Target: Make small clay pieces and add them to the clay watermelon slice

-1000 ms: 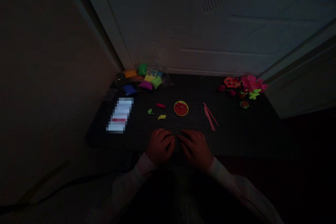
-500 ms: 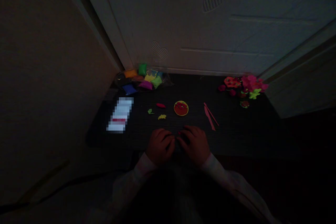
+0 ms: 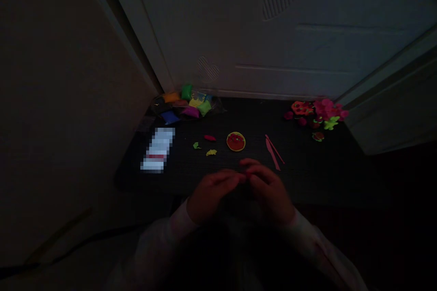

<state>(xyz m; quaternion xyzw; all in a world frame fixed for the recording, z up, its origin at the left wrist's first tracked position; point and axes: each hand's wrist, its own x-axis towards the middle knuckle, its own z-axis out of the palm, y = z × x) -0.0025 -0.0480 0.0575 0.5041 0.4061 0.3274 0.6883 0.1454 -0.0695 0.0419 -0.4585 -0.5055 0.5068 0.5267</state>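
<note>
In the middle of the near table edge, my right hand (image 3: 273, 193) pinches a tiny pinkish-red piece of modelling clay (image 3: 248, 174) between thumb and fingertips. My left hand (image 3: 213, 193) reaches in from the other side, its fingers stretched out, the tips against or very near that piece. Just beyond the hands lies a small round clay disc (image 3: 236, 142), red with a yellow rim and little red bits on top. Left of it are a red clay roll (image 3: 209, 137), a green clay scrap (image 3: 196, 145) and a yellow clay scrap (image 3: 211, 152).
A pink plastic knife (image 3: 272, 153) and a thin pink stick (image 3: 276, 150) lie right of the disc. Clay packets (image 3: 189, 111) in several colours sit at the back left, near a blurred bright screen (image 3: 159, 150). Bright clay flowers (image 3: 327, 110) stand back right. A white door (image 3: 225, 22) rises behind the dark table (image 3: 307, 177).
Both hands have shifted slightly right. My left fingers have straightened towards the right hand, and the right hand has turned, with the red piece at its fingertips. The view tilted slightly.
</note>
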